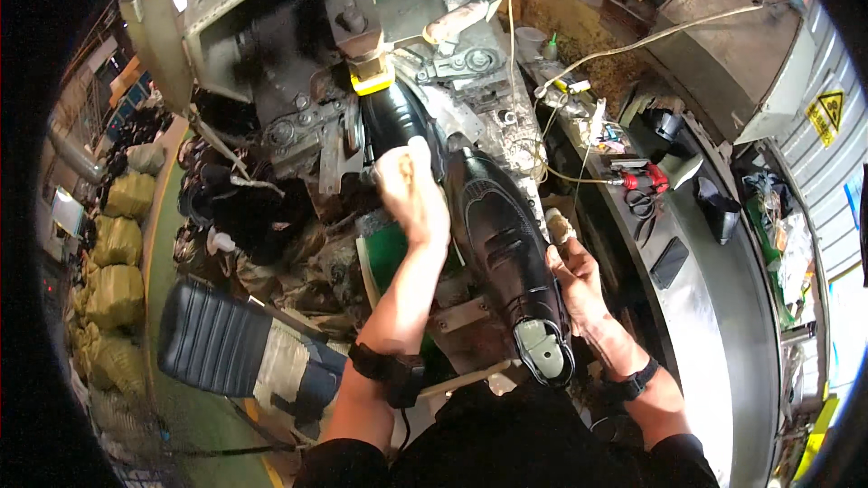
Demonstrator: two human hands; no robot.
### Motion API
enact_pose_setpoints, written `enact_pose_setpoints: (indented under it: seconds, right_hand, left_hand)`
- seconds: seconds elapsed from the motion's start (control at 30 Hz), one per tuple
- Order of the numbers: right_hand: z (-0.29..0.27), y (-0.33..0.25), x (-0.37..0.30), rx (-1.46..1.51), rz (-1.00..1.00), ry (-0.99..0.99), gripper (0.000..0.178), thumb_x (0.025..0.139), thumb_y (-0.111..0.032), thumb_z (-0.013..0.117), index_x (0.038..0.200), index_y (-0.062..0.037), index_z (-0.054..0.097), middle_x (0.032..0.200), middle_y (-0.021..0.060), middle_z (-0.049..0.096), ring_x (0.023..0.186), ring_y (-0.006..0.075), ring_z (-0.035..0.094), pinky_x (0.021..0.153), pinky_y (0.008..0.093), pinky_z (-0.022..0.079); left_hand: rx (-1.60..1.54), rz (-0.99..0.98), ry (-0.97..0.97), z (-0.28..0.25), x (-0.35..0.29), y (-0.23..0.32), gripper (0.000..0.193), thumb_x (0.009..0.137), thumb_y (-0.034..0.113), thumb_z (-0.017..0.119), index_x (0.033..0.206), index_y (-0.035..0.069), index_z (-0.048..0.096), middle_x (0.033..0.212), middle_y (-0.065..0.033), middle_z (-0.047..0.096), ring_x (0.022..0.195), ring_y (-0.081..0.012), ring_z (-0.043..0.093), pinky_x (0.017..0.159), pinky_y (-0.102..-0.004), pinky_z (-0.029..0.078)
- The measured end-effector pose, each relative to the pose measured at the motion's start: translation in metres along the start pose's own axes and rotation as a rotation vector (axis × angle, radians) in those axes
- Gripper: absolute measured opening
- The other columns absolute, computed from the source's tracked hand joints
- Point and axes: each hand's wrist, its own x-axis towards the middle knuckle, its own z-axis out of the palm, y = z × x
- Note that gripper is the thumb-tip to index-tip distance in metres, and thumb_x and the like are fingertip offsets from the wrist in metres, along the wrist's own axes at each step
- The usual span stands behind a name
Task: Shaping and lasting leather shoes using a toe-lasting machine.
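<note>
Black lace-up shoe (502, 244) on its last, sole side down, toe toward the lasting machine (380, 63), heel nearest. Left hand (411, 190) with fingers curled over the toe end by the yellow pad (372, 83). Right hand (571, 276) cupped along the shoe's outer side, fingers closed against it. Red-handled tool (644, 181) and scissors (640, 205) on the curved steel bench (714, 307). Padded black stool (212, 336) at left; stuffed yellow sacks (117, 289) along the green floor (194, 416).
</note>
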Motion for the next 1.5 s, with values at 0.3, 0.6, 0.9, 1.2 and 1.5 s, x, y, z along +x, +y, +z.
enact_pose_setpoints:
  seconds: [0.3, 0.6, 0.9, 1.2, 1.5]
  right_hand:
    - [0.021, 0.003, 0.026, 0.123, 0.073, 0.029, 0.048, 0.098, -0.010, 0.060, 0.143, -0.0025, 0.043, 0.108, 0.0022, 0.065, 0.089, 0.0065, 0.059, 0.077, 0.0223, 0.049]
    - [0.052, 0.006, 0.060, 0.186, 0.132, 0.031, 0.034, 0.095, -0.013, 0.064, 0.127, -0.0036, 0.056, 0.101, 0.0046, 0.068, 0.082, 0.0099, 0.063, 0.071, 0.0266, 0.053]
    - [0.096, 0.073, 0.142, -0.048, 0.281, -0.095, 0.031, 0.098, -0.027, 0.061, 0.121, -0.0055, 0.059, 0.100, 0.0036, 0.061, 0.085, 0.0114, 0.056, 0.075, 0.0285, 0.049]
    - [0.087, 0.112, 0.195, -0.463, 0.102, -0.119, 0.044, 0.098, -0.025, 0.056, 0.136, -0.0044, 0.050, 0.142, 0.0152, 0.049, 0.139, 0.0252, 0.033, 0.120, 0.0389, 0.014]
    - [0.119, 0.071, 0.173, -0.219, 0.192, -0.052, 0.019, 0.099, -0.019, 0.055, 0.112, -0.0057, 0.059, 0.109, 0.0067, 0.059, 0.111, 0.0131, 0.050, 0.118, 0.0403, -0.012]
  left_hand:
    - [0.664, -0.017, -0.080, -0.036, 0.031, -0.043, 0.093, 0.069, 0.021, 0.086, 0.144, -0.005, 0.038, 0.127, -0.0249, 0.060, 0.113, -0.0320, 0.062, 0.102, -0.0417, 0.045]
    - [0.766, -0.024, -0.642, -0.183, -0.014, -0.027, 0.076, 0.077, 0.005, 0.077, 0.143, -0.006, 0.041, 0.140, -0.0215, 0.053, 0.129, -0.0261, 0.052, 0.109, -0.0355, 0.038]
    - [-0.436, -0.500, -0.080, -0.085, 0.059, -0.034, 0.046, 0.101, 0.023, 0.054, 0.141, 0.001, 0.047, 0.134, -0.0091, 0.058, 0.124, -0.0213, 0.053, 0.108, -0.0365, 0.038]
    - [-0.324, -0.844, -0.182, -0.093, 0.052, -0.043, 0.053, 0.098, 0.047, 0.050, 0.128, 0.004, 0.057, 0.133, -0.0092, 0.059, 0.118, -0.0248, 0.055, 0.107, -0.0377, 0.037]
    - [-0.394, -0.892, -0.013, -0.088, 0.050, -0.036, 0.028, 0.098, 0.031, 0.059, 0.104, 0.004, 0.066, 0.101, -0.0069, 0.067, 0.093, -0.0199, 0.062, 0.087, -0.0345, 0.049]
